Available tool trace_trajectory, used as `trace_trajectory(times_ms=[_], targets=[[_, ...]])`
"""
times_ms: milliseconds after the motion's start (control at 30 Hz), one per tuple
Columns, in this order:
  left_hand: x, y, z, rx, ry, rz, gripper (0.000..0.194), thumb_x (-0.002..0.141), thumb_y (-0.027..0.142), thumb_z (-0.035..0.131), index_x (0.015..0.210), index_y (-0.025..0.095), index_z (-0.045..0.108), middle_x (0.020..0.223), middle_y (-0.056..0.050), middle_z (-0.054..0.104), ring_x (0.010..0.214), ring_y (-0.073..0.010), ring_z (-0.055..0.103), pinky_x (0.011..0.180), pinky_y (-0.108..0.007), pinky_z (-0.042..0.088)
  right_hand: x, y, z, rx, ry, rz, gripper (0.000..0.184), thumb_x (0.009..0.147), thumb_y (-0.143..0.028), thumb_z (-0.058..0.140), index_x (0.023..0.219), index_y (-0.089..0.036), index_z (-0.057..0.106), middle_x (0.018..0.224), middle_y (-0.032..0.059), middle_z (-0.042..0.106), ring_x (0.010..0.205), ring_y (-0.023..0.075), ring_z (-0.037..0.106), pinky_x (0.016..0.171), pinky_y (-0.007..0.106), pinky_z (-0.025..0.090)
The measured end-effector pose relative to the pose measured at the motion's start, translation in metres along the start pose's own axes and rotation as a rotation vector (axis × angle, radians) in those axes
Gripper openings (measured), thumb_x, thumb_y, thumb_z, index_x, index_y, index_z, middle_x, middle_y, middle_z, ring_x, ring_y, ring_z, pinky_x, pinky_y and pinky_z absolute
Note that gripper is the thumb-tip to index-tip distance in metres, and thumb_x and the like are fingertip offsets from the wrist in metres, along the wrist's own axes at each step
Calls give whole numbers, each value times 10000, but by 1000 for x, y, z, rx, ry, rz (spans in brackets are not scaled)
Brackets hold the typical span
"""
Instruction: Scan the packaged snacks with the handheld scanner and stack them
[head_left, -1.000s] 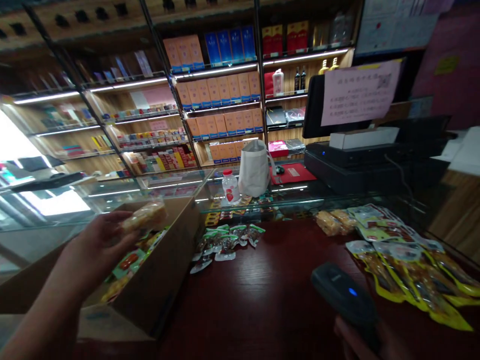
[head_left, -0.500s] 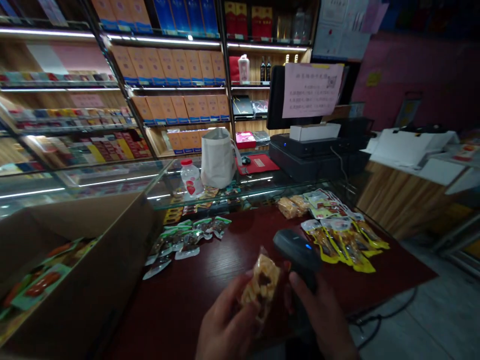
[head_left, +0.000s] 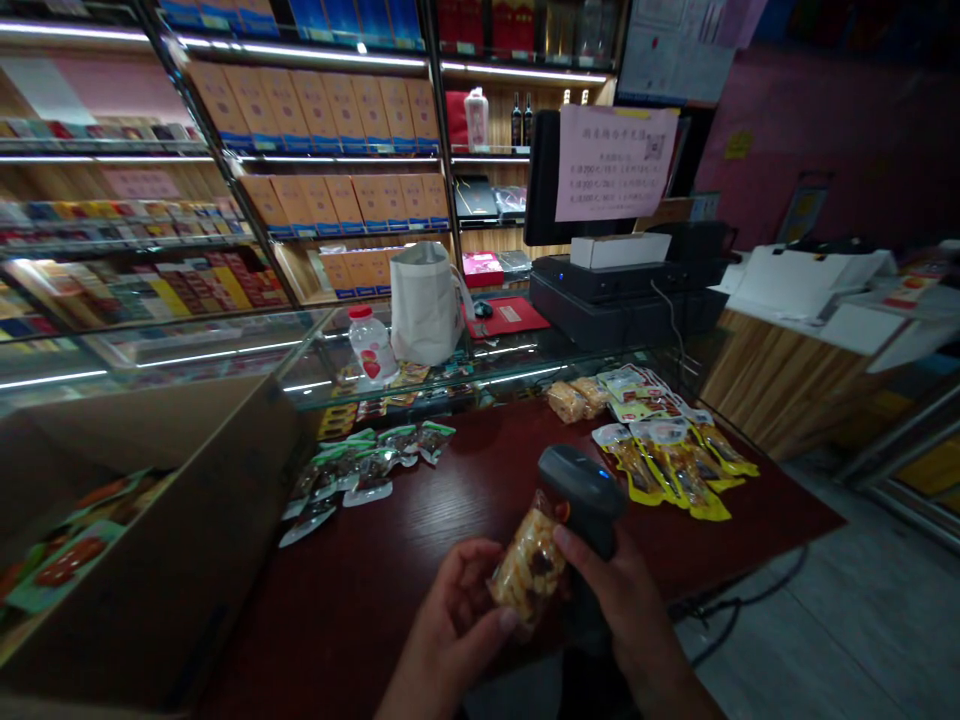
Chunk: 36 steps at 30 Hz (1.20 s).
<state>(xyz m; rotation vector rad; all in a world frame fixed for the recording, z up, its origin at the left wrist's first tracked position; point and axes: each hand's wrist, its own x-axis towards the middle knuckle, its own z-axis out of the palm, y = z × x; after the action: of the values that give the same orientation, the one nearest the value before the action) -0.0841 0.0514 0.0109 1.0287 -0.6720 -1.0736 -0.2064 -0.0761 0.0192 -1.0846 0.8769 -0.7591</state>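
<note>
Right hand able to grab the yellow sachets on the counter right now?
Probably not without letting go: the right hand is wrapped around a barcode scanner. The way to the yellow sachets looks free, though, with nothing visible between them on the dark red counter.

The left hand (head_left: 446, 630) holds a clear snack packet (head_left: 527, 568) just beside the black barcode scanner (head_left: 581, 488) in the right hand (head_left: 611, 590), above the dark red counter (head_left: 450, 500), near yellow packets (head_left: 664, 465).
</note>
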Motion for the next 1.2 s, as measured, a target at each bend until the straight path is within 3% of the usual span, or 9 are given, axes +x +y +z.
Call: trace_trajectory(times_ms=[133,233,333,467,567,667,867,1000,1200], targets=[[5,0,0,-65,66,-221,522,745,422,779,1073,161,467,1005,-107,646,712,-155,637,585,-266,540,-7,-5,4,-3,44,-45,653,643,-599,778,1084,-139,638,898,70,726,815,234,684,710,291,532],[5,-4,-5,-29,79,-170,507,753,438,766,1072,172,477,998,-101,645,708,-152,633,546,-237,523,-9,-8,4,-12,42,-23,651,655,-636,757,1037,-127,618,617,24,650,560,170,607,522,239,472],[3,-6,-11,200,112,136,366,802,299,732,1103,210,544,1154,-93,605,1000,-198,638,772,-272,558,-7,-6,2,65,7,42,727,618,-656,775,1086,-131,588,679,38,677,499,140,567,467,223,451],[-2,1,-15,857,104,706,362,842,61,570,1136,272,591,1273,-52,538,1188,-153,543,979,-245,476,-6,0,0,186,-34,20,734,628,-632,784,1136,-142,583,1029,122,711,570,144,609,482,236,479],[-3,7,-15,1069,98,881,404,819,12,515,1134,257,575,1301,-55,519,1202,-133,524,998,-214,450,-8,1,0,165,-41,32,728,591,-582,829,1115,-128,607,938,98,721,600,146,623,501,223,491],[-1,2,-14,866,75,732,368,842,57,543,1144,268,547,1368,-70,485,1244,-184,519,996,-281,471,-10,-2,2,180,-11,72,703,526,-491,886,1068,-121,634,819,50,713,603,137,627,510,203,498],[9,-19,-8,-19,86,255,508,777,204,748,1200,240,470,1206,-114,617,1101,-254,630,930,-372,516,-13,-6,9,274,87,38,642,494,-455,905,995,-131,667,799,32,715,586,127,627,471,179,479],[10,-24,0,-182,98,63,606,733,263,801,1243,234,476,1213,-104,618,1135,-255,607,1011,-390,459,-12,-1,11,255,108,55,668,491,-487,899,997,-128,651,758,34,704,552,131,604,472,203,484],[15,-14,6,-355,203,9,526,845,399,688,1298,255,463,1244,-98,601,1080,-219,623,897,-312,502,-4,17,1,52,-43,1,606,623,-539,828,988,-104,613,720,51,684,556,128,584,516,222,470]])
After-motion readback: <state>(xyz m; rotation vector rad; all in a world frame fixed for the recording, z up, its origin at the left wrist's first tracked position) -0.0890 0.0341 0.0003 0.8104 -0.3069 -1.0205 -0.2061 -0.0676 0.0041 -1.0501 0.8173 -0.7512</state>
